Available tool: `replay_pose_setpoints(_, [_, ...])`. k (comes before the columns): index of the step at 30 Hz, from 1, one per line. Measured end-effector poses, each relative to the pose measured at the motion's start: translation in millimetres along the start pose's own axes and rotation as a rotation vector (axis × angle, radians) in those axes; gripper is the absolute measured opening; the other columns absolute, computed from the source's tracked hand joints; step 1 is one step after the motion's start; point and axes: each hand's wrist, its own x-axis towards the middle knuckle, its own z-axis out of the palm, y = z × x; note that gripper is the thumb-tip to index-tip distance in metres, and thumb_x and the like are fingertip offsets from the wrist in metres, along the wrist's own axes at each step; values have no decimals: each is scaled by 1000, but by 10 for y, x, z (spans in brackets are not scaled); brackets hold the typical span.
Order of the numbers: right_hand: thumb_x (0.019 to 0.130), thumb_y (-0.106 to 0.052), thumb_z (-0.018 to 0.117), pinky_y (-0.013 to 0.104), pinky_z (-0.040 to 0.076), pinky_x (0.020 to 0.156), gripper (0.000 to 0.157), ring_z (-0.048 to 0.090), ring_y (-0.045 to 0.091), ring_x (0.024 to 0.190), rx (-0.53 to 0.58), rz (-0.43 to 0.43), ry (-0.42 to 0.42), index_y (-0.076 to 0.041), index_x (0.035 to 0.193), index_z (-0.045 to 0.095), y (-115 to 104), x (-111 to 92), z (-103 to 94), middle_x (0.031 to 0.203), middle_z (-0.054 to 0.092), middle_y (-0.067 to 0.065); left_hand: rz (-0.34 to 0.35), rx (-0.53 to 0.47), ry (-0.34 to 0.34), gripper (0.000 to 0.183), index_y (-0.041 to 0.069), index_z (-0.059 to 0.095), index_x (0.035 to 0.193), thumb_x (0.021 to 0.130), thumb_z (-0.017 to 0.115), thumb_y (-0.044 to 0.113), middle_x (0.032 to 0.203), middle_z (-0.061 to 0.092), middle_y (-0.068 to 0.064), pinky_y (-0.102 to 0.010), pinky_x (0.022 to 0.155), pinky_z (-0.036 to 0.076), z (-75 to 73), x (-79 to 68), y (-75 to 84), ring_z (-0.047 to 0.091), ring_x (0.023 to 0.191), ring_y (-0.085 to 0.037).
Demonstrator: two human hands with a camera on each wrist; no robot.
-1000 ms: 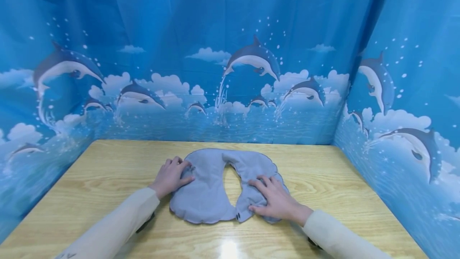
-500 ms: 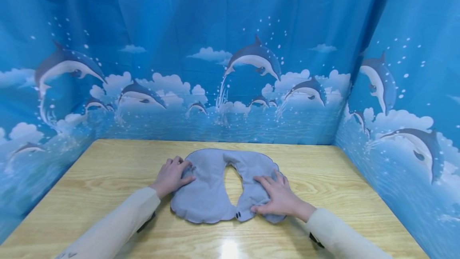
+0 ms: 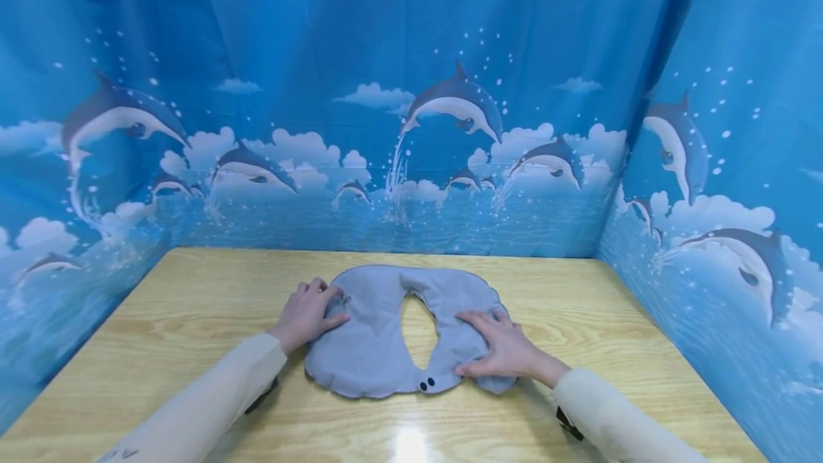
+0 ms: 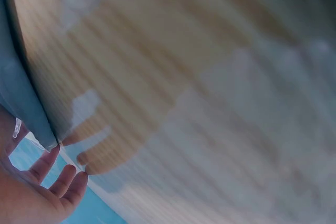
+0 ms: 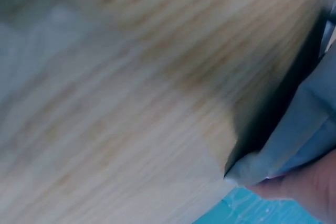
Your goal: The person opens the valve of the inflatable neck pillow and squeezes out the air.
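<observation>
A grey fabric neck pillow (image 3: 369,349) lies nearly flat on the table, a pointed oval opening at its middle. Two small dark snaps (image 3: 427,384) show at the front, below that opening. My left hand (image 3: 305,315) rests on its left edge, thumb and index fingertip over the fabric. In the left wrist view, other fingers (image 4: 67,182) reach past the pillow's edge (image 4: 23,98) to the tabletop. Spread across the right lobe, my right hand (image 3: 504,346) presses with fingers and thumb wide apart. The right wrist view shows part of that hand (image 5: 310,187) behind the raised pillow edge (image 5: 304,124).
A glossy wood-grain table (image 3: 212,291) carries the pillow and reflects light near its front. Blue curtains printed with dolphins (image 3: 308,163) hang behind it and along the sides. Dark bands (image 3: 569,426) show under the wrists, by the pale sleeves (image 3: 614,416).
My right hand has slid a little to the right, and the right lobe has shifted and spread with it. The second snap has come into fuller view. The left hand stays where it was.
</observation>
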Motion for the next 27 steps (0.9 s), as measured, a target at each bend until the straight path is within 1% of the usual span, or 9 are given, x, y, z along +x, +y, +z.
replay_pose_setpoints(3, [67, -64, 66, 67, 30, 90, 91, 35, 48, 123, -16, -10, 20, -22, 141, 34, -30, 15, 22, 138, 44, 8, -3, -3, -4, 45, 16, 59, 113, 80, 65, 47, 110, 53, -15, -50, 77, 41, -6, 2, 1, 49, 96, -35])
replay_pose_setpoints(6, [69, -61, 65, 67, 31, 90, 90, 39, 47, 120, -34, -20, 37, -22, 142, 32, -72, 25, 43, 137, 45, 11, -5, -6, -7, 45, 16, 59, 113, 80, 65, 46, 110, 53, -15, -51, 77, 41, -12, 3, 3, 48, 96, -36])
replay_pose_setpoints(12, [70, -55, 65, 64, 35, 89, 79, 45, 45, 116, -74, -43, 70, -25, 139, 39, -158, 38, 85, 132, 48, 16, -1, 0, -7, 45, 16, 59, 113, 80, 65, 46, 110, 53, -15, -50, 77, 41, -13, 1, 4, 48, 97, -36])
replay_pose_setpoints(18, [71, -50, 65, 65, 36, 88, 71, 45, 47, 116, -80, -21, 80, -30, 135, 42, -216, 62, 144, 132, 47, 18, -1, -1, -7, 44, 16, 59, 112, 80, 64, 46, 110, 53, -14, -50, 77, 42, -8, 4, 1, 48, 97, -36])
replay_pose_setpoints(21, [72, -49, 65, 66, 36, 86, 70, 45, 49, 115, -69, -15, 82, -28, 135, 43, -257, 69, 160, 133, 46, 19, -2, 1, -6, 44, 16, 59, 112, 80, 64, 46, 109, 53, -14, -50, 77, 42, -2, 6, -4, 48, 97, -36])
replay_pose_setpoints(24, [73, -50, 64, 67, 36, 84, 70, 43, 51, 115, -34, -8, 83, -26, 136, 43, -312, 75, 165, 133, 45, 21, -1, 4, -4, 44, 16, 59, 112, 80, 64, 46, 109, 53, -14, -50, 77, 42, 2, 6, -7, 48, 97, -36])
replay_pose_setpoints(27, [76, -53, 61, 67, 36, 85, 69, 41, 50, 117, -10, 9, 74, -25, 136, 42, -371, 85, 171, 135, 42, 21, -2, -1, 0, 43, 16, 59, 111, 80, 65, 46, 109, 53, -15, -51, 77, 42, 1, 4, -6, 49, 97, -36])
